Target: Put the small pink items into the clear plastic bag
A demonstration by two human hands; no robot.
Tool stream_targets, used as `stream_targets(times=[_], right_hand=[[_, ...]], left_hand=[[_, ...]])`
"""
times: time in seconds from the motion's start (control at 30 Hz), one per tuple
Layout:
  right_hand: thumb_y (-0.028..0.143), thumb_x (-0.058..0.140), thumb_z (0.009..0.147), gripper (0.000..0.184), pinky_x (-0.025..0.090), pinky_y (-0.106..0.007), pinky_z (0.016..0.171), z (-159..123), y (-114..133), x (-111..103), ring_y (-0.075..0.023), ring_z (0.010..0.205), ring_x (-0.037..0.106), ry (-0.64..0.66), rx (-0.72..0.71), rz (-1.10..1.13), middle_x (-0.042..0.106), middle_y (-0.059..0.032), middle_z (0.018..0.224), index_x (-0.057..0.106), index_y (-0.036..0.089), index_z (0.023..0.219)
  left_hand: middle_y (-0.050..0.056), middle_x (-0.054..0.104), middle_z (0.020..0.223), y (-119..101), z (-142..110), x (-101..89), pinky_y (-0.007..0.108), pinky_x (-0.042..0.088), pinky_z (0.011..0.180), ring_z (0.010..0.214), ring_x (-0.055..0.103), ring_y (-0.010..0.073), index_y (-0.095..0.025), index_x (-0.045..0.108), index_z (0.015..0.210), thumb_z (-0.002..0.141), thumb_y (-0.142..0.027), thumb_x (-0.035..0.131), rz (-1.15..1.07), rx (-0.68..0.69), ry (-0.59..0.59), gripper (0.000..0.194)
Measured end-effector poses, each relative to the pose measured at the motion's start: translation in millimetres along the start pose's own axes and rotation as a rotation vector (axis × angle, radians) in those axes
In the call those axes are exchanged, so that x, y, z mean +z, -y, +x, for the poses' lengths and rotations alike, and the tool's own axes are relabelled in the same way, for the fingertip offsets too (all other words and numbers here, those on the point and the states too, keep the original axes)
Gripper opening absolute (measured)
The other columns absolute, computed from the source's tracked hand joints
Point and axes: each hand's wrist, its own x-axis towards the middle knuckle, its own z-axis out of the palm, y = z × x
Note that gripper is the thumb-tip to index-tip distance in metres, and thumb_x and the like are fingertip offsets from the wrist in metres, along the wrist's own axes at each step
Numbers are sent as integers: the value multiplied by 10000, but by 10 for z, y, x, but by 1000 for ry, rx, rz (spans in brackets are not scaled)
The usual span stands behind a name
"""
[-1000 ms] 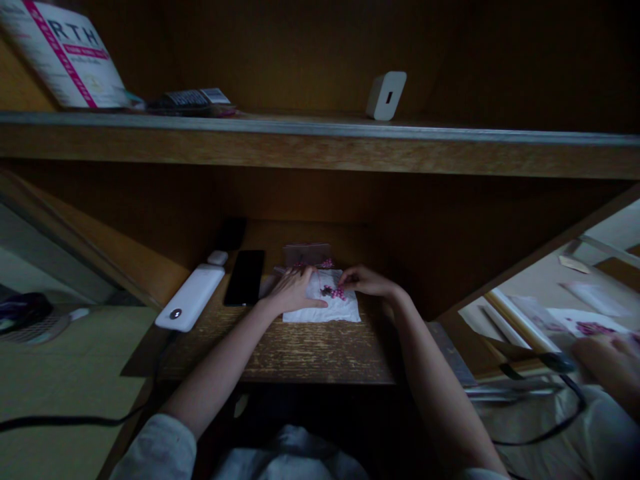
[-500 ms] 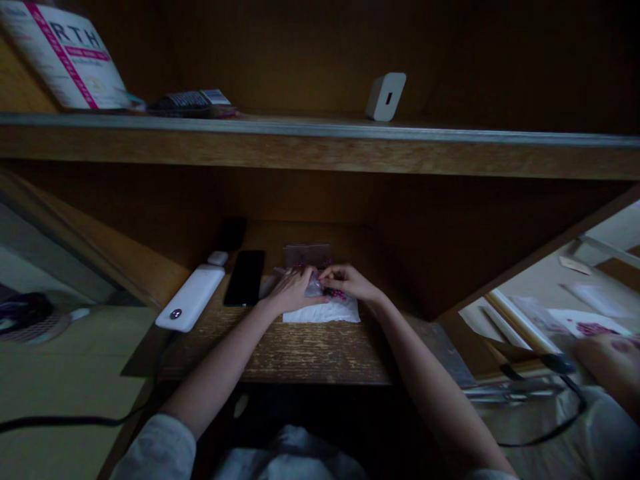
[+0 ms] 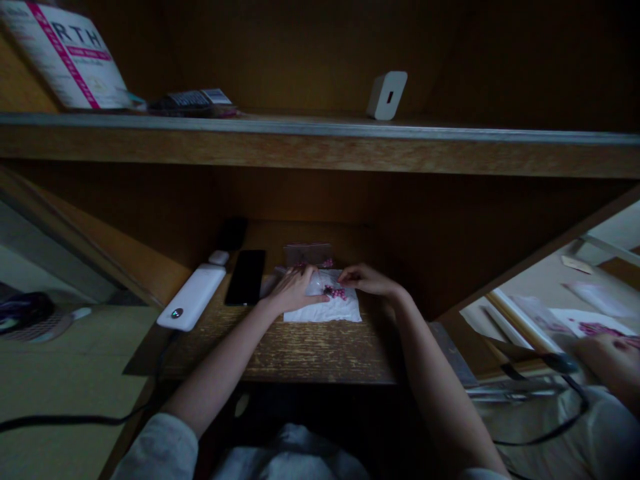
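Two open hands: left hand [image 3: 295, 290] flat on plastic bag [image 3: 316, 285], right hand [image 3: 363, 280] beside pink beads [image 3: 335, 292]

Rough wood desk [image 3: 300, 350], matt paper tissue [image 3: 345, 312], glossy phone [image 3: 245, 277].

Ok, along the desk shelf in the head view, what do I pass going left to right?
White rectangular power bank → slim black smartphone → left hand → small pink beads → right hand
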Motion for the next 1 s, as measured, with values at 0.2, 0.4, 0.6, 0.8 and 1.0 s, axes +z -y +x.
stream_targets(times=[0.2,0.4,0.6,0.8,1.0], right_hand=[[327,633,697,240,435,-281,733,-57,-29,-57,-171,777,596,30,50,-15,677,-56,848,684,148,848],[356,671,657,278,423,-259,686,-47,-76,-51,-166,757,590,69,70,-23,674,-48,827,690,148,842],[361,666,668,281,422,-252,681,-40,-71,-39,-164,753,588,87,57,-44,668,-47,817,689,144,845],[372,659,676,280,422,-256,683,-46,-55,-47,-170,755,588,82,39,-30,670,-47,811,691,145,837],[345,642,698,240,416,-257,669,-56,5,-54,-155,719,575,30,9,-22,661,-48,788,686,143,820]], left_hand=[[129,573,1057,0,-2,-3,422,444,818,963,565,289,-159,441,1102,733,-642,500,-2,-6,1,611],[132,572,1071,12,2,14,429,444,823,981,559,297,-151,434,1095,735,-651,487,16,6,-7,618],[140,567,1084,15,4,19,422,439,836,993,557,297,-146,431,1098,739,-650,484,24,13,-14,621],[131,572,1066,9,-1,6,422,444,816,967,564,291,-159,437,1103,737,-658,477,14,4,2,620],[142,566,1062,19,3,24,429,441,817,977,554,299,-145,445,1103,731,-665,480,14,1,-8,640]])
